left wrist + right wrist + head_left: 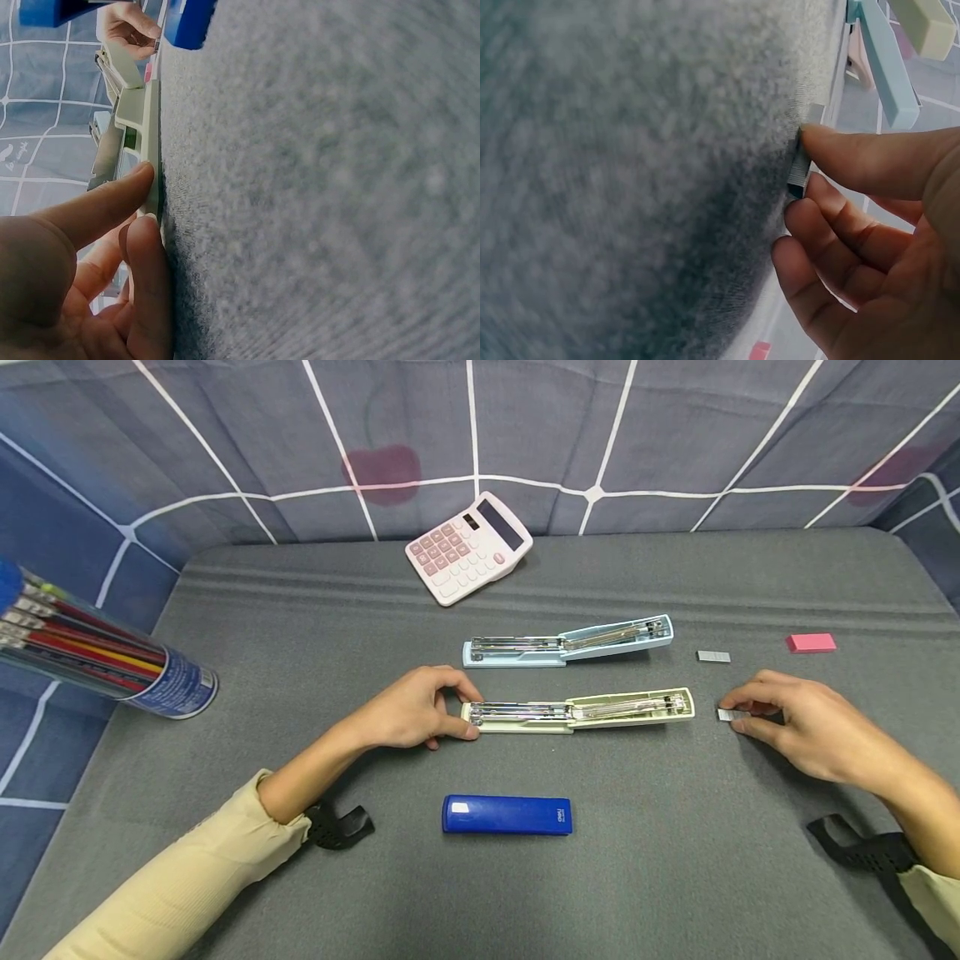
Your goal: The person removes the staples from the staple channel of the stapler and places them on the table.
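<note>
A pale green stapler lies opened out flat, its metal channel showing. At its left end my left hand grips the base between thumb and fingers; the thumb lies along the base's side in the left wrist view. Off the stapler's right end, my right hand pinches a small strip of staples by its edges, close to the cloth. Behind the green stapler lies a light blue stapler, also opened out. A second staple strip lies beyond my right fingertips.
A closed blue stapler lies in front of the green one. A pink block sits at the right, and a white and pink calculator rests at the back. At the left stands a tall tube of pencils.
</note>
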`<state>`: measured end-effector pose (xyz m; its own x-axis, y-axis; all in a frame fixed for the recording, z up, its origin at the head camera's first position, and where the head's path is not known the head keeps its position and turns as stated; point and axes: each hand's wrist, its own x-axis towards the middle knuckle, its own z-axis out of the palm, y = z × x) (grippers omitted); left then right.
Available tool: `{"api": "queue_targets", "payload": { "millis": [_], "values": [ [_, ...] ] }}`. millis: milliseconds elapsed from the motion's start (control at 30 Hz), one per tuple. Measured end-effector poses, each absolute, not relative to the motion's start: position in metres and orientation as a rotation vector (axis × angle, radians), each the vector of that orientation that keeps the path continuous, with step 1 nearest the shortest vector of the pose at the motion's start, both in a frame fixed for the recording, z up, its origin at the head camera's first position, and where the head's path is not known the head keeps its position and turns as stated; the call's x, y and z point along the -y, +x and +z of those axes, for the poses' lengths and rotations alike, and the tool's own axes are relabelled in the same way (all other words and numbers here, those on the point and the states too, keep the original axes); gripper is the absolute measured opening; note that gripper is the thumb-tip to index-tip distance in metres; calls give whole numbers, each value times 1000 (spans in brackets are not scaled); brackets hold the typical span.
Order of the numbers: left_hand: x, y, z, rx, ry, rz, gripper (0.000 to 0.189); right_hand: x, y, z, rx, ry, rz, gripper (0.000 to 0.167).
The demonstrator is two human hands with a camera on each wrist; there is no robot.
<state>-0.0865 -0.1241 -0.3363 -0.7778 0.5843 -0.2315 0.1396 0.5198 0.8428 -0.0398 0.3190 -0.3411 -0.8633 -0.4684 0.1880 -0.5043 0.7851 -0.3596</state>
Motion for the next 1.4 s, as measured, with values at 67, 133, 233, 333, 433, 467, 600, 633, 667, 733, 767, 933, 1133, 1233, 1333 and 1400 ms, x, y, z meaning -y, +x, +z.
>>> {"api": "queue_targets", "payload": {
  "millis": [67, 133, 233, 333, 433, 467, 600, 633, 667, 733, 767, 933, 1133, 1233, 1333, 1400],
  "values": [
    [124, -87, -336, -2266, 589, 1197, 31, -319, -40, -341, 2881, 787, 625, 36],
    [124, -87, -336, -2265, 586, 1198, 31, -319, -40, -341, 2880, 780, 626, 36],
    [124, -86, -335, -2264, 579, 1195, 31, -319, -40, -341, 2887, 768, 624, 36],
    [124, -86, -335, -2263, 575, 1191, 31, -317, -39, -339, 2895, 735, 606, 35],
    [124, -87, -335, -2262, 573, 1190, 31, -313, -36, -331, 2899, 662, 612, 34],
    [124, -87, -334, -2261, 572, 1190, 31, -311, -35, -328, 2893, 642, 624, 32],
    [124, -87, -334, -2261, 576, 1193, 31, -296, -31, -311, 2822, 639, 702, 30],
    [124, -87, -334, -2262, 575, 1193, 31, -291, -29, -307, 2789, 681, 727, 31],
    [124, -87, -334, -2261, 578, 1194, 31, -285, -28, -303, 2758, 728, 754, 33],
    [124, -87, -334, -2260, 581, 1195, 31, -271, -23, -298, 2691, 836, 837, 38],
    [124, -87, -334, -2259, 581, 1195, 31, -264, -20, -296, 2661, 895, 889, 41],
    [123, -87, -334, -2253, 574, 1201, 31, -223, -8, -295, 2588, 1125, 1057, 38],
    [123, -87, -334, -2254, 567, 1198, 31, -179, 9, -306, 2630, 1270, 988, 19],
    [122, -86, -334, -2265, 571, 1193, 31, -164, 14, -313, 2688, 1320, 957, 24],
    [123, -84, -335, -2285, 585, 1181, 31, -154, 17, -318, 2728, 1368, 927, 25],
    [123, -81, -335, -2304, 608, 1166, 32, -151, 17, -320, 2729, 1392, 915, 25]
  ]
}}
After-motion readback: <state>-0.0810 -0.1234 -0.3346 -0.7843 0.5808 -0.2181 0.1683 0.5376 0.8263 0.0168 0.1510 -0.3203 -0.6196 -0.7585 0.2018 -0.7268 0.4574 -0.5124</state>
